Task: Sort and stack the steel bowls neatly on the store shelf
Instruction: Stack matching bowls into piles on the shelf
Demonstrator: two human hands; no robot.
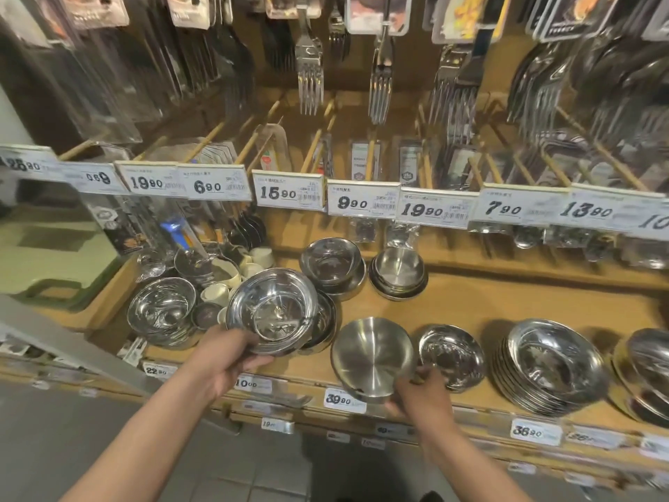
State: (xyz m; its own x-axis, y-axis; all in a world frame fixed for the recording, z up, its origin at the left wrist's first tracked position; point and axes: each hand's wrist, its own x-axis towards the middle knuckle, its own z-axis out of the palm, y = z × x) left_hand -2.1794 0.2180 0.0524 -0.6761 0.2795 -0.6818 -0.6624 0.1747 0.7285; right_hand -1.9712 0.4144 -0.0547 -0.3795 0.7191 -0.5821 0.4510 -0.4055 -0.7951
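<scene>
while the left grip [231, 353] pinches a shiny bowl [273, 311], the right grip [421, 387] clasps a brushed bowl [373, 358].

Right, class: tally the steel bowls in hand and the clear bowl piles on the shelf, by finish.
Mirror-polished bowl, in left hand: 1
Brushed bowl, in right hand: 1
Mirror-polished piles: 6
Brushed pile: 1
Total: 9
Small items among the cream cups are left out, as they are too jumbled to count.
</scene>
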